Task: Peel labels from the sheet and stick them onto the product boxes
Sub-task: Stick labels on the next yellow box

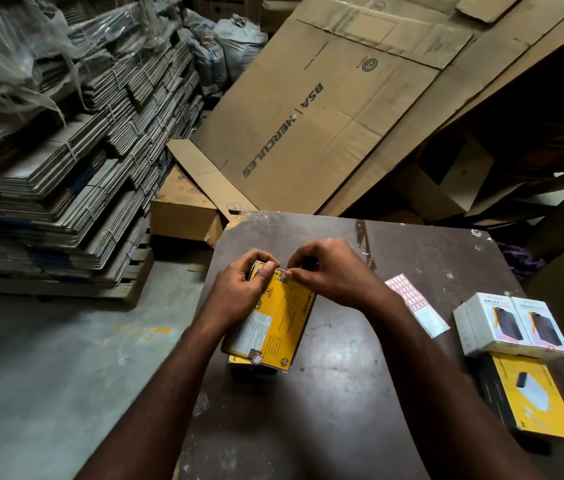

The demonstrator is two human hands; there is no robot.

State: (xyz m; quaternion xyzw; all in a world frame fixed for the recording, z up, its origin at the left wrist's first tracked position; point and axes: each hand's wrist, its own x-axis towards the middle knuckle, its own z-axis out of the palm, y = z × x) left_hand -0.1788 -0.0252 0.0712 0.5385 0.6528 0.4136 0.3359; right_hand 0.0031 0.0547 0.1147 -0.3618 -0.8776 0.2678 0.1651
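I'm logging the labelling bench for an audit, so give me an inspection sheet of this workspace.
Surface: dark table, scuffed and stained.
Job's things: yellow box in both hands, a stuck label on its near corner; label sheet lying to its right; two white boxes and second yellow box further right.
Clutter: tape scraps on the table.
Hands: left hand grips the yellow box's far end; right hand pinches a small label at its far edge.
Cables: nothing seen.
Surroundings: bundled flat cartons at left; large cardboard sheet leaning behind.
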